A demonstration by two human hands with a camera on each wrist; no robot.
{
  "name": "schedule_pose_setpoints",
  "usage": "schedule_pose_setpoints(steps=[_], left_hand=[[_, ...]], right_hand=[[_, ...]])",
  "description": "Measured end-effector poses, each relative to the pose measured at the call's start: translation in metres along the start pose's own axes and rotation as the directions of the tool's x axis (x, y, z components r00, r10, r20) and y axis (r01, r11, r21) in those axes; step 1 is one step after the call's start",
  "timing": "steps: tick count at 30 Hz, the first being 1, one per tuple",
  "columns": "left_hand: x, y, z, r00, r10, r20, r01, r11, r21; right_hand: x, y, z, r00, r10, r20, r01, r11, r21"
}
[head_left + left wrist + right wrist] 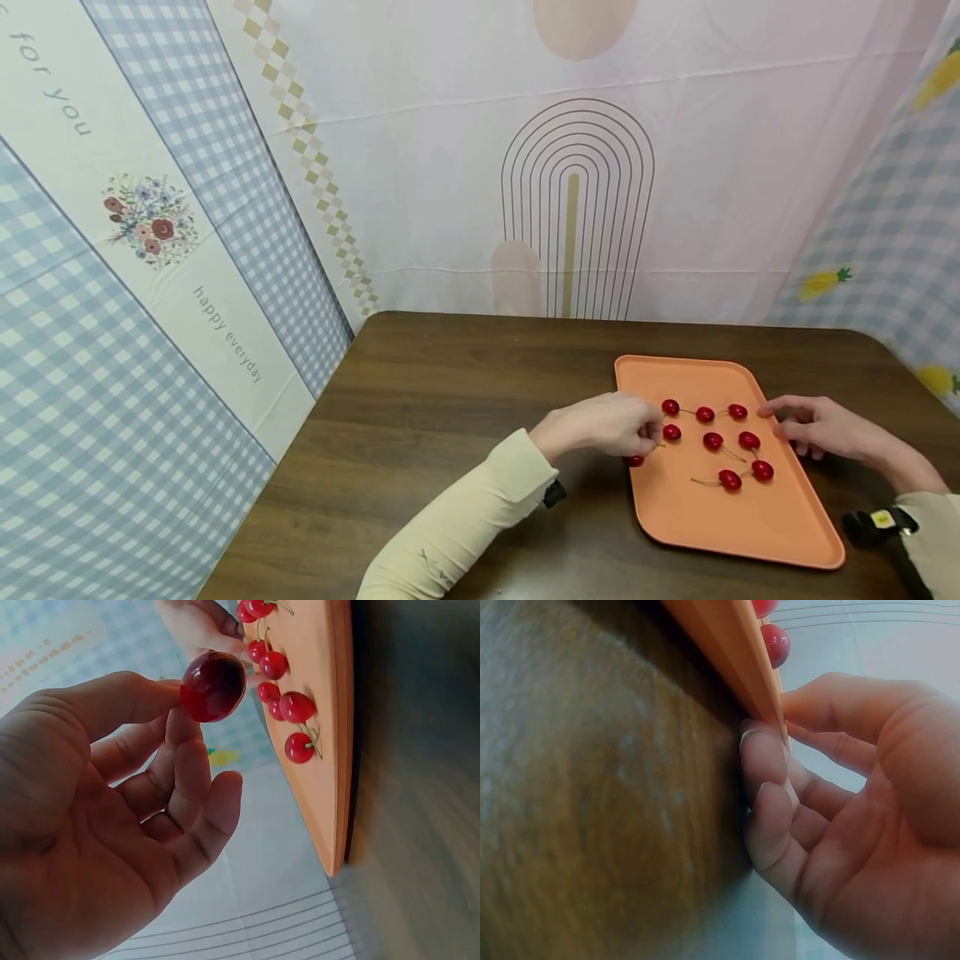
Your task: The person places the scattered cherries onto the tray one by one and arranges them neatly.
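My left hand [617,423] is over the left edge of an orange tray [693,523]. It pinches a dark red cherry [213,686] between thumb and forefinger, while the other fingers curl loosely below. In the head view this held cherry [635,461] shows under the hand, with a short stem beside it. My right hand [825,429] grips the tray's right rim, thumb over the edge and fingers against the outer side. Several more red cherries [713,442] with thin stems lie spread across the tray's middle.
The tray lies on the right part of a dark brown wooden table [450,375]. A pale patterned cloth [420,167] hangs behind the table, and blue checked cloths [97,375] hang at both sides. Black straps circle both wrists.
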State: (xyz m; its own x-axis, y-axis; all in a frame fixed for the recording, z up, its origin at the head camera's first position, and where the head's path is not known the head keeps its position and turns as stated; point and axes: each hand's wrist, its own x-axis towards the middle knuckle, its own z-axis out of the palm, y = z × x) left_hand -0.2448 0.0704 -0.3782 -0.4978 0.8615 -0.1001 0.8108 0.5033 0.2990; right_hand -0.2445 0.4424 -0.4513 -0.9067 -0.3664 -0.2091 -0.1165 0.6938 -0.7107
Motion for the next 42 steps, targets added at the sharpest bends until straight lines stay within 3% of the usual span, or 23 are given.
schedule_pose_setpoints(steps=[14,20,30,33,40,42], left_hand=[[0.033,0.01,0.02,0.998,-0.066,0.012,0.066,0.998,-0.013],[0.049,0.023,0.028,0.985,-0.155,0.071,0.15,0.986,0.068],[0.062,0.036,0.033,0.973,-0.211,0.089,0.203,0.975,0.088],[0.067,0.041,0.034,0.962,-0.258,0.087,0.247,0.961,0.122],[0.078,0.056,0.04,0.903,-0.415,0.107,0.39,0.9,0.197],[0.081,0.059,0.042,0.894,-0.436,0.103,0.409,0.888,0.208]], right_hand=[[0.0,0.001,0.0,1.0,0.011,-0.001,-0.011,1.0,-0.005],[-0.001,0.001,0.0,1.0,0.016,0.011,-0.016,1.0,0.017],[-0.001,-0.001,0.001,1.0,0.021,-0.007,-0.021,1.0,-0.003],[0.0,-0.002,0.001,1.0,0.025,-0.015,-0.026,0.999,-0.021],[0.0,-0.001,0.001,0.999,0.031,-0.012,-0.031,0.999,-0.029],[0.0,-0.001,0.001,0.999,0.032,-0.01,-0.032,0.999,-0.03]])
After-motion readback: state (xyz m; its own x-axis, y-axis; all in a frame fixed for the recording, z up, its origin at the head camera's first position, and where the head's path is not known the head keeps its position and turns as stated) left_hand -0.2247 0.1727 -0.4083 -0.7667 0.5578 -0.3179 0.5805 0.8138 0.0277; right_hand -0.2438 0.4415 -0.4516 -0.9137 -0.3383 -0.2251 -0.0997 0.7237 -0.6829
